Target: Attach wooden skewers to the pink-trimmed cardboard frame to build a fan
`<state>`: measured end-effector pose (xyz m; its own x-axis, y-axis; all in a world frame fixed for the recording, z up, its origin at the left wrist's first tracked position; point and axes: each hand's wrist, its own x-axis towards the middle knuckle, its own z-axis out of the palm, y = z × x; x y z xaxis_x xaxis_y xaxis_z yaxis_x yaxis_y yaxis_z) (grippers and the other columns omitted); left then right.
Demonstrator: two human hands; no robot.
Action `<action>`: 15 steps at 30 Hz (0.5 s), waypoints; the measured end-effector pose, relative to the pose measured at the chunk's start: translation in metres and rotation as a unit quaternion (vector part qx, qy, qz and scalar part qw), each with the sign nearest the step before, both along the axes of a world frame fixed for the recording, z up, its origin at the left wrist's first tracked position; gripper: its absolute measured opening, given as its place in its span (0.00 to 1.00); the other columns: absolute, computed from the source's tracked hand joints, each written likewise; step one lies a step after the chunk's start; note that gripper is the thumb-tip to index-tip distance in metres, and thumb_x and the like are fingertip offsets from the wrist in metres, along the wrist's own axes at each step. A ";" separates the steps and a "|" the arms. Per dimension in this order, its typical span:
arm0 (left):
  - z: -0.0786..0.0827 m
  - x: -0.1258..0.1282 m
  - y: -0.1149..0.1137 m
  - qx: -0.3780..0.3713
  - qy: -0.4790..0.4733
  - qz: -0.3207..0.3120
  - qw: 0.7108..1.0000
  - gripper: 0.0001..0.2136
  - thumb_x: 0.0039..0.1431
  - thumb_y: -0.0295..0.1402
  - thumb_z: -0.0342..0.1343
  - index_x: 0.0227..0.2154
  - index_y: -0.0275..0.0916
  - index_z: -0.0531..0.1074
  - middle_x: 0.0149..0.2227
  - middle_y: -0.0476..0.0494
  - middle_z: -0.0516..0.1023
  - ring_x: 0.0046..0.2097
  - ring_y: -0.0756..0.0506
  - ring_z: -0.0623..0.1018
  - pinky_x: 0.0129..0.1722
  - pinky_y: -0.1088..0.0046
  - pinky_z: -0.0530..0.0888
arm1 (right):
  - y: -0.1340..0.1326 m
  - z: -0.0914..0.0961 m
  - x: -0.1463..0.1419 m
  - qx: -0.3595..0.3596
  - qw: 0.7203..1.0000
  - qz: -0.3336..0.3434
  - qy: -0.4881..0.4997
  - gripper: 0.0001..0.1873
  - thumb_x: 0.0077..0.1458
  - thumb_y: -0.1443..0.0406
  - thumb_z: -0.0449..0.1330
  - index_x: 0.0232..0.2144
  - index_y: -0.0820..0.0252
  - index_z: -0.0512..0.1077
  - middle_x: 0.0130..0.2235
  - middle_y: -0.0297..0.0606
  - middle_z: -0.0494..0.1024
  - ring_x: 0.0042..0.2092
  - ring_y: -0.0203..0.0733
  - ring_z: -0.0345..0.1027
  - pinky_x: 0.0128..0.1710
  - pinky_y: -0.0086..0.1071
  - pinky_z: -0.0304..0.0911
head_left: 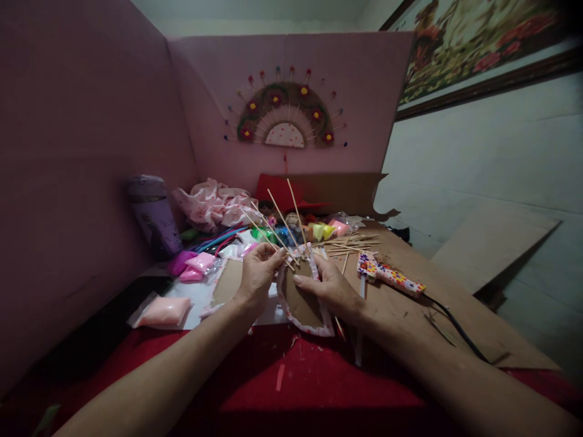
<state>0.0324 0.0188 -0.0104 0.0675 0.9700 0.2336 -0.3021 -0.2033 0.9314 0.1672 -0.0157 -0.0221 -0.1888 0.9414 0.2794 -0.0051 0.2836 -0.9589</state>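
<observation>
My left hand [257, 276] pinches a thin wooden stick [262, 226] near its lower end, against a cardboard piece. That piece, a brown half-round of cardboard [303, 303] edged with pink-spotted white fabric, is gripped by my right hand [334, 288], thumb on its face and fingers behind. Several sticks fan upward and away from its upper edge; their lower ends lie on the cardboard between my hands. A second cardboard piece [228, 282] with a fabric edge lies to the left, partly hidden by my left hand.
A flower-patterned glue gun [392, 276] with a black cord lies right, near loose sticks [353, 244]. Bags of pink clay [164, 311], crumpled fabric [214, 203] and a purple tumbler [155, 215] stand left. A decorated fan [285, 112] hangs on the pink panel.
</observation>
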 end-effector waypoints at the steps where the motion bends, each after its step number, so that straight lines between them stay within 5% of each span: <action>1: 0.001 0.000 -0.001 0.002 -0.002 0.002 1.000 0.14 0.38 0.36 0.65 0.20 0.36 0.64 0.17 0.56 0.66 0.17 0.56 0.62 0.16 0.82 0.58 | 0.000 0.000 0.000 0.002 1.000 0.002 0.002 0.17 0.43 0.63 0.61 0.37 0.60 0.64 0.32 0.36 0.72 0.33 0.39 0.67 0.34 0.35 0.64; 15: 0.001 0.002 -0.002 0.025 -0.026 0.010 0.999 0.14 0.38 0.35 0.65 0.19 0.36 0.64 0.17 0.56 0.66 0.19 0.56 0.63 0.19 0.81 0.60 | 0.001 -0.001 -0.002 0.017 1.000 -0.012 0.024 0.16 0.43 0.62 0.61 0.35 0.61 0.64 0.32 0.35 0.72 0.33 0.40 0.67 0.33 0.35 0.63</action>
<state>0.0346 0.0171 -0.0096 0.0346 0.9582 0.2841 -0.3443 -0.2554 0.9035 0.1649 -0.0148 -0.0233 -0.1520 0.9355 0.3188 -0.0431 0.3160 -0.9478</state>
